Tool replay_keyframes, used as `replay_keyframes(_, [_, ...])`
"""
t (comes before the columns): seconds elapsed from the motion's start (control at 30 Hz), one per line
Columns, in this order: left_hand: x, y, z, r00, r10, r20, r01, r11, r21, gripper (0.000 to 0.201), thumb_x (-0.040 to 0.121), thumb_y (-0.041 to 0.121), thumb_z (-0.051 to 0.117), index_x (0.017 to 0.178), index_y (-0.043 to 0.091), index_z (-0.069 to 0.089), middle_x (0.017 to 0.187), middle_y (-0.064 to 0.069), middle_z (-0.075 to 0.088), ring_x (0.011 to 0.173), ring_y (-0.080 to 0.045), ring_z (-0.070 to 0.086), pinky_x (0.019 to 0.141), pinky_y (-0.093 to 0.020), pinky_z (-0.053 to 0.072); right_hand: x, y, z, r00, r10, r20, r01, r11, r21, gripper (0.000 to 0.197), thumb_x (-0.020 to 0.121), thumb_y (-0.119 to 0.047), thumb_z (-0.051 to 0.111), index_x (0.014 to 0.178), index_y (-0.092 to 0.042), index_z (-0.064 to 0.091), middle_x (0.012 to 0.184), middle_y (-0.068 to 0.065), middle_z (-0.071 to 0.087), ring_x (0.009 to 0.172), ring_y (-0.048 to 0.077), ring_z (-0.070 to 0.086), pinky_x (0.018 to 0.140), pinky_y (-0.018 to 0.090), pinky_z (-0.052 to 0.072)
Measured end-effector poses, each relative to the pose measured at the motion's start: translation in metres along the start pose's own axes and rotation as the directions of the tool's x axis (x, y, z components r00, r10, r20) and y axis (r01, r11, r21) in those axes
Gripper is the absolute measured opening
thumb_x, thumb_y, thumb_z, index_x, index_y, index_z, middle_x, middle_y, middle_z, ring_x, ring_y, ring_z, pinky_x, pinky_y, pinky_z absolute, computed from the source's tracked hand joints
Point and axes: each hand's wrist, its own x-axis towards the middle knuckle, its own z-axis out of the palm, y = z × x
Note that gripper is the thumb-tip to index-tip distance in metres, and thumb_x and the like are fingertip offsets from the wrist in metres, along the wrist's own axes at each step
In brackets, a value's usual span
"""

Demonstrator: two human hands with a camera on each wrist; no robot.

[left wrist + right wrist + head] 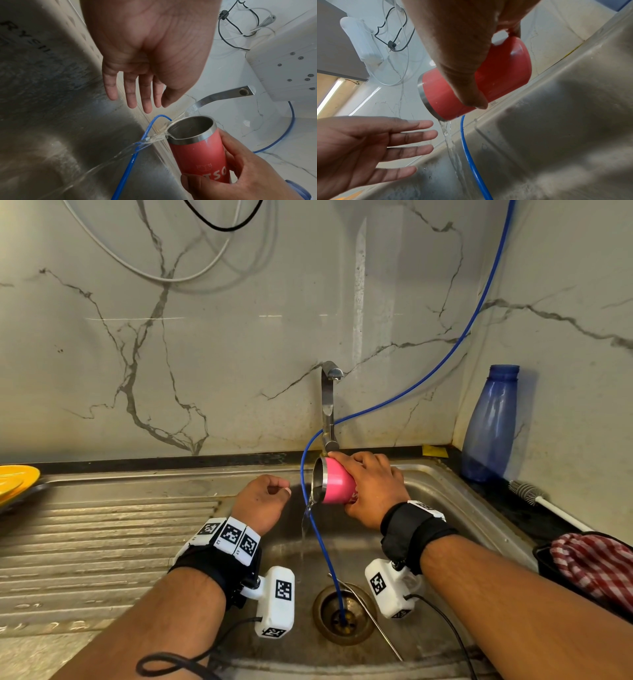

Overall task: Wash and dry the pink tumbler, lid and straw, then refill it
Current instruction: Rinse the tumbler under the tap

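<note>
We see right hand (371, 486) wrapped round pink tumbler (337, 486), holding it tipped on side over sink (455, 501), just under tap (329, 405). Water (306, 518) runs from tumbler mouth down into sink, beside blue hose (323, 556). Left hand (262, 503) empty, fingers loose and straight, near tumbler, not touching. We see metal straw (373, 625) lying by drain (344, 614).

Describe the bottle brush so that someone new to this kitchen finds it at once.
Start at the steel sink and look along the dark counter on its right. Past the blue bottle in the corner lies the bottle brush. Its grey bristle head and thin white handle set it apart from the red checked cloth nearby.
</note>
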Motion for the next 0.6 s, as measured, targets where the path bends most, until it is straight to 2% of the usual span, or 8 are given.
replay_keyframes(0.23, [0.0013,-0.0014,0.0011,1.0,-0.01,0.002,0.01,1.0,0.006,0.016,0.095,0.026,0.064,0.11,0.026,0.069,0.109,0.006,0.069,0.103,-0.013,0.063,0.095,-0.03,0.047,-0.0002,-0.0009,-0.0004,1.0,-0.011,-0.005,0.011,1.0,-0.004,0.098,0.075,-0.034,0.077,0.149,-0.05,0.015,0.145,-0.004,0.037,0.136,0.025,0.03,0.111,0.053,0.03])
replay_keyframes(0.6, [0.0013,-0.0019,0.0013,1.0,-0.004,0.001,0.004,1.0,0.028,0.016,0.096,0.024,0.063,0.111,0.025,0.068,0.107,0.006,0.068,0.1,-0.012,0.062,0.09,-0.026,0.044,-0.0012,-0.0026,-0.003,0.999,-0.044,-0.013,0.044,0.999,-0.022,0.096,0.079,-0.035,0.075,0.151,-0.05,0.013,0.149,-0.004,0.034,0.14,0.025,0.026,0.114,0.055,0.026])
